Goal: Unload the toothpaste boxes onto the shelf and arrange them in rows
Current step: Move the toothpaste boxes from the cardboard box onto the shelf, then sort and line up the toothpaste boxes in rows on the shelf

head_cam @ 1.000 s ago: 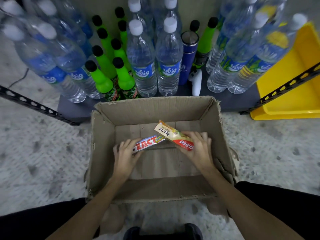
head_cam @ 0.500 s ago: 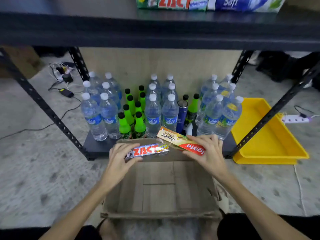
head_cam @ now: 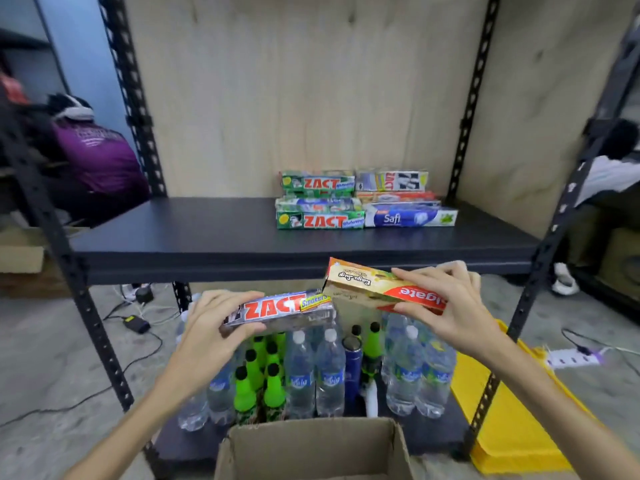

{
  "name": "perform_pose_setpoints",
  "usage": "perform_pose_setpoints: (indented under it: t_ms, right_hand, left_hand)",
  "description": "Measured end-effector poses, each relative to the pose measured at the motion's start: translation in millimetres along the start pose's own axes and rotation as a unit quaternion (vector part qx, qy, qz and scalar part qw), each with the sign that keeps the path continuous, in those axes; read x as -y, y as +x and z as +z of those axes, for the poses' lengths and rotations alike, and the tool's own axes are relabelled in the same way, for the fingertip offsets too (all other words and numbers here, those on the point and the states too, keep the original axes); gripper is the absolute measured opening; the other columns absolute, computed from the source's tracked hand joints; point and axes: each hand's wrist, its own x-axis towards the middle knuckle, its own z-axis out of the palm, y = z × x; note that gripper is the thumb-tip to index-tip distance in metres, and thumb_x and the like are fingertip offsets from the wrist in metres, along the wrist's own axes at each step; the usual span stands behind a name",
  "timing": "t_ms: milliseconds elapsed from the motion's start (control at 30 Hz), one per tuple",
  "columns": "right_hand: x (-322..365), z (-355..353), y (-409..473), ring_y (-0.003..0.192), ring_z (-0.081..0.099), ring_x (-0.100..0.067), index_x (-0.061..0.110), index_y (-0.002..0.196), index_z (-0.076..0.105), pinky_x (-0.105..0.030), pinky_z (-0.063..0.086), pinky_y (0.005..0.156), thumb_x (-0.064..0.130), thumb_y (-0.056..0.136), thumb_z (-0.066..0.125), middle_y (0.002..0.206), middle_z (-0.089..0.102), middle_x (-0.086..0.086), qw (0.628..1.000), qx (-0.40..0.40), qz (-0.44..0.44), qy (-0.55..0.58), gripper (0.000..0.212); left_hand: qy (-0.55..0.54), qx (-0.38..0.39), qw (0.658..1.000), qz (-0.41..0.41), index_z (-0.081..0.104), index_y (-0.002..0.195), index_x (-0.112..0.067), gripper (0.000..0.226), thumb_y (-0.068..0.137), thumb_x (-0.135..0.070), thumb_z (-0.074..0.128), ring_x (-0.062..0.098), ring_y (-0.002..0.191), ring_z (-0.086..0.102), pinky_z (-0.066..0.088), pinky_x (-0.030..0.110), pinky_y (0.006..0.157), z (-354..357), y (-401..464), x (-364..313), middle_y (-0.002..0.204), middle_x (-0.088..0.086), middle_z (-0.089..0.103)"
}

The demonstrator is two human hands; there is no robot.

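1. My left hand (head_cam: 211, 336) grips a silver ZACT box (head_cam: 280, 311) near its left end, thumb under the front and fingers curled over the top, just left of the frame's centre.
2. My right hand (head_cam: 450, 306) pinches a tan and red Colgate box (head_cam: 377, 287) around its right end, thumb below and fingers above. The box tilts, its left end raised, and its print reads upside down to me.
3. The two boxes nearly meet end to end at mid-frame; I cannot tell whether they touch. Both are in front of and below the front edge of the dark shelf (head_cam: 207, 237).
4. On that shelf, right of centre, the stocked toothpaste boxes (head_cam: 363, 202) lie in two columns, with a green ZACT box and a blue Safi box side by side at the front.
5. Under my hands, the bottom shelf carries water bottles (head_cam: 329, 372) and green bottles (head_cam: 263, 375).
6. An open cardboard box (head_cam: 311, 448) sits at the bottom centre, and a yellow tray (head_cam: 512, 431) lies at lower right.
7. A person in a purple shirt (head_cam: 97, 157) crouches at the left edge.
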Motion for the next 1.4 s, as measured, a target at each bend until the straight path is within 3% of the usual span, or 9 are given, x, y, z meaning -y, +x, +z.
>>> perform_pose_setpoints:
  t_ms: [267, 467, 667, 733, 833, 967, 1100, 1200, 1400]
  right_hand:
    - [-36.8, -46.9, 69.3, 0.106, 0.036, -0.011, 0.046, 0.140, 0.054, -0.034, 0.021, 0.089, 0.064, 0.090, 0.047, 0.125, 0.057, 0.026, 0.998, -0.026, -0.018, -0.056, 0.053]
    - [-84.3, -36.3, 107.5, 0.108, 0.026, -0.006, 0.050, 0.142, 0.047, -0.029, 0.013, 0.089, 0.045, 0.099, 0.056, 0.136, 0.051, 0.023, 0.994, 0.038, 0.040, -0.091, 0.044]
    - [-113.0, -10.7, 119.3, 0.116, 0.025, -0.006, 0.055, 0.140, 0.043, -0.030, 0.014, 0.095, 0.045, 0.102, 0.050, 0.142, 0.046, 0.021, 0.991, 0.070, 0.053, -0.100, 0.040]
    - [-117.2, -4.6, 122.3, 0.116, 0.023, -0.004, 0.058, 0.137, 0.042, -0.030, 0.014, 0.095, 0.047, 0.102, 0.049, 0.143, 0.041, 0.020, 0.993, 0.056, 0.042, -0.094, 0.038]
    - [-124.0, 2.5, 125.0, 0.119, 0.021, -0.002, 0.059, 0.137, 0.046, -0.030, 0.013, 0.096, 0.053, 0.099, 0.046, 0.146, 0.033, 0.017, 0.996, 0.034, 0.042, -0.069, 0.038]
    - [-132.4, 10.9, 127.4, 0.127, 0.023, -0.007, 0.058, 0.139, 0.045, -0.031, 0.012, 0.100, 0.047, 0.097, 0.054, 0.149, 0.033, 0.016, 0.996, 0.028, 0.056, -0.058, 0.044]
    - [-139.2, 8.8, 136.0, 0.131, 0.024, -0.014, 0.053, 0.142, 0.044, -0.036, 0.014, 0.103, 0.048, 0.097, 0.054, 0.150, 0.035, 0.013, 0.994, 0.059, 0.078, -0.057, 0.046]
    - [-141.2, 7.8, 140.7, 0.133, 0.024, -0.015, 0.052, 0.143, 0.043, -0.040, 0.015, 0.107, 0.047, 0.098, 0.055, 0.150, 0.035, 0.014, 0.991, 0.080, 0.090, -0.062, 0.047]
    - [-141.5, 11.0, 134.5, 0.130, 0.026, -0.014, 0.054, 0.142, 0.045, -0.034, 0.016, 0.101, 0.057, 0.094, 0.051, 0.147, 0.038, 0.016, 0.993, 0.047, 0.089, -0.060, 0.048]
  left_hand:
    - [0.069, -0.046, 0.996, 0.019, 0.064, 0.125, -0.043, 0.044, 0.085, -0.062, 0.065, 0.011, 0.115, 0.045, 0.019, 0.011, 0.099, -13.9, 94.0, -28.6, 0.111, -0.016, 0.061]
    - [0.129, -0.002, 0.991, 0.022, 0.065, 0.128, -0.037, 0.042, 0.089, -0.054, 0.065, 0.005, 0.109, 0.034, 0.020, 0.029, 0.088, 16.8, 166.0, -26.0, 0.119, -0.022, 0.062]
    - [0.083, 0.029, 0.996, -0.012, 0.068, 0.126, -0.038, 0.061, 0.081, -0.076, 0.051, 0.011, 0.113, 0.030, 0.034, 0.038, 0.102, 47.3, 189.2, -3.8, 0.120, -0.015, 0.050]
    - [0.068, 0.026, 0.997, -0.011, 0.066, 0.125, -0.045, 0.050, 0.083, -0.070, 0.058, 0.010, 0.118, 0.027, 0.035, 0.038, 0.108, 53.8, 193.1, -1.7, 0.125, -0.014, 0.044]
    - [0.070, 0.051, 0.996, -0.004, 0.059, 0.132, -0.048, 0.048, 0.086, -0.054, 0.067, 0.012, 0.133, 0.018, 0.030, 0.026, 0.112, 62.1, 197.6, -2.9, 0.141, -0.009, 0.034]
    - [0.056, 0.093, 0.994, 0.001, 0.048, 0.144, -0.042, 0.067, 0.082, -0.053, 0.073, 0.010, 0.146, 0.006, 0.019, 0.040, 0.122, 66.7, 205.7, -2.8, 0.155, -0.005, 0.023]
    - [0.042, 0.116, 0.992, -0.018, 0.044, 0.146, -0.043, 0.083, 0.072, -0.068, 0.069, 0.004, 0.141, 0.023, 0.027, 0.034, 0.118, 64.5, 214.8, -1.1, 0.153, -0.011, 0.036]
    - [0.097, 0.112, 0.989, -0.015, 0.054, 0.137, -0.042, 0.090, 0.060, -0.088, 0.055, -0.007, 0.125, 0.037, 0.039, 0.026, 0.099, 59.4, 218.3, -3.5, 0.141, -0.022, 0.052]
    - [0.049, 0.102, 0.993, -0.045, 0.060, 0.133, -0.042, 0.079, 0.062, -0.071, 0.077, -0.005, 0.123, 0.043, 0.041, 0.027, 0.100, 59.2, 217.5, -4.5, 0.137, -0.023, 0.055]
